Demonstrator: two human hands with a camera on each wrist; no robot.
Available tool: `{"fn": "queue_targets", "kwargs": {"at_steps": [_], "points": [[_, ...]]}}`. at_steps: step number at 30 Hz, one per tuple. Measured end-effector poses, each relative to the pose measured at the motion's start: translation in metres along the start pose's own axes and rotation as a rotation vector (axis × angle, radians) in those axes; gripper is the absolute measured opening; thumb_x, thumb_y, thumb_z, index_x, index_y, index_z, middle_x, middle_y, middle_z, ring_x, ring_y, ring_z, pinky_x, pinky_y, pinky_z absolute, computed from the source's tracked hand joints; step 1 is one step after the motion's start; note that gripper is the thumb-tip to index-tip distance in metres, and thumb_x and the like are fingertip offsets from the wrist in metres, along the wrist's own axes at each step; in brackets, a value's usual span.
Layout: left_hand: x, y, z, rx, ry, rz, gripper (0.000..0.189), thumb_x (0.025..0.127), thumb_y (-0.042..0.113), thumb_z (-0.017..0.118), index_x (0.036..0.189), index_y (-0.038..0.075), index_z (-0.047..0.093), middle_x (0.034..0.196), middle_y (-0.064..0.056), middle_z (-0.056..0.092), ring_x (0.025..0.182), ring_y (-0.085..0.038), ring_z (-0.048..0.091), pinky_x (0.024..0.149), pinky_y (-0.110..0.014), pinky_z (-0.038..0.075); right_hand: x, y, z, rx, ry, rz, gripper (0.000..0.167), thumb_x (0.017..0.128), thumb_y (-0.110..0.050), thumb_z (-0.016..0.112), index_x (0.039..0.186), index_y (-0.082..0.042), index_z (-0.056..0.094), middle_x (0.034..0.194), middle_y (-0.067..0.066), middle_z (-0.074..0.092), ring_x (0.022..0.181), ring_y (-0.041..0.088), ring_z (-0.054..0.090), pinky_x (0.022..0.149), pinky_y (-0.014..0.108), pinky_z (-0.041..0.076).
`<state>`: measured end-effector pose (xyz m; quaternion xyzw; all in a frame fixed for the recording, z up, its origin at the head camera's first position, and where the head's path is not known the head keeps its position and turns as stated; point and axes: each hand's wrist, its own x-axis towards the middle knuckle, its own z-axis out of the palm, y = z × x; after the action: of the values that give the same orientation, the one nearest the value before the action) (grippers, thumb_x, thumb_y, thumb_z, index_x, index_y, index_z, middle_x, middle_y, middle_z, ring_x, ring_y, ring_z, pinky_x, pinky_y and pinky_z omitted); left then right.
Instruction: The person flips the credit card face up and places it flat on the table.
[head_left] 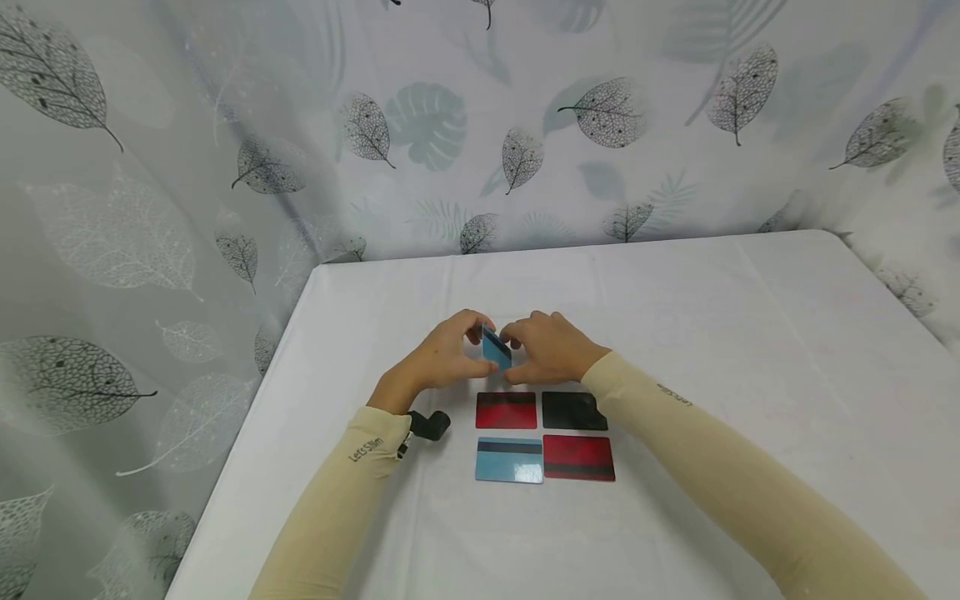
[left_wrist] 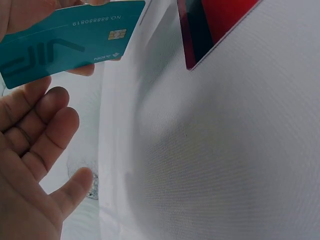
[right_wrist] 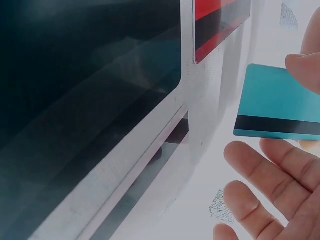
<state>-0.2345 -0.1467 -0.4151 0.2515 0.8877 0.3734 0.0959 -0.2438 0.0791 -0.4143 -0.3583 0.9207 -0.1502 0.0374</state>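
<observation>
The person's left hand (head_left: 447, 352) and right hand (head_left: 553, 346) met over the desk (head_left: 735, 333), the fingers of both pinching a teal card (head_left: 496, 348) that stood tilted between them. It was just beyond four flat cards laid two by two: a red card (head_left: 506, 400) left of a black card (head_left: 564, 412) in the far row, a blue card (head_left: 508, 471) left of a second red card (head_left: 579, 452) nearer.

the held teal card (left_wrist: 95, 27) looks smooth plastic, its chip (left_wrist: 117, 34) metallic — the black card (head_left: 566, 412) glossy. white tablecloth (left_wrist: 225, 150): matt, finely woven — both sleeves (head_left: 322, 508) matt cloth; leaf-printed curtain (head_left: 450, 192) smooth, slightly sheeny.
</observation>
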Motion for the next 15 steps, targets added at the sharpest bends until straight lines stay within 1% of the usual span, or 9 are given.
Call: {"fn": "queue_targets", "kwargs": {"at_steps": [5, 9, 12, 15], "points": [[0.0008, 0.0004, 0.0005, -0.028, 0.004, 0.017, 0.051, 0.085, 0.018, 0.082, 0.129, 0.009, 0.058, 0.118, -0.006, 0.06, 0.109, -0.024, 0.055, 0.094, -0.04, 0.048, -0.0004, 0.0007, 0.0001, 0.01, 0.026, -0.016, 0.048, 0.084, -0.041, 0.078, 0.121, -0.011, 0.074, 0.102, 0.003, 0.075, 0.094, 0.023, 0.063, 0.083, 0.047, 0.053], [0.001, 0.0017, 0.0014, -0.057, 0.005, 0.028, 0.051, 0.085, 0.016, 0.082, 0.129, 0.007, 0.058, 0.119, -0.007, 0.06, 0.11, -0.024, 0.056, 0.097, -0.045, 0.049, 0.0002, 0.0007, 0.001, 0.017, 0.039, -0.021, 0.048, 0.084, -0.041, 0.077, 0.12, -0.01, 0.074, 0.102, 0.003, 0.075, 0.094, 0.024, 0.064, 0.082, 0.048, 0.053], [0.0007, 0.0021, 0.0021, -0.065, 0.007, 0.028, 0.051, 0.085, 0.015, 0.082, 0.129, 0.006, 0.058, 0.119, -0.008, 0.06, 0.111, -0.026, 0.057, 0.099, -0.048, 0.049, 0.0006, 0.0008, 0.0018, 0.023, 0.039, -0.02, 0.047, 0.085, -0.041, 0.076, 0.12, -0.009, 0.074, 0.102, 0.003, 0.075, 0.095, 0.024, 0.064, 0.083, 0.049, 0.053], [0.0004, 0.002, 0.0024, -0.062, 0.008, 0.021, 0.051, 0.085, 0.016, 0.081, 0.129, 0.006, 0.057, 0.12, -0.009, 0.06, 0.112, -0.027, 0.057, 0.099, -0.048, 0.049, 0.0009, 0.0008, 0.0025, 0.032, 0.03, -0.016, 0.049, 0.086, -0.041, 0.075, 0.122, -0.008, 0.074, 0.104, 0.004, 0.075, 0.097, 0.025, 0.064, 0.085, 0.05, 0.053]]}}
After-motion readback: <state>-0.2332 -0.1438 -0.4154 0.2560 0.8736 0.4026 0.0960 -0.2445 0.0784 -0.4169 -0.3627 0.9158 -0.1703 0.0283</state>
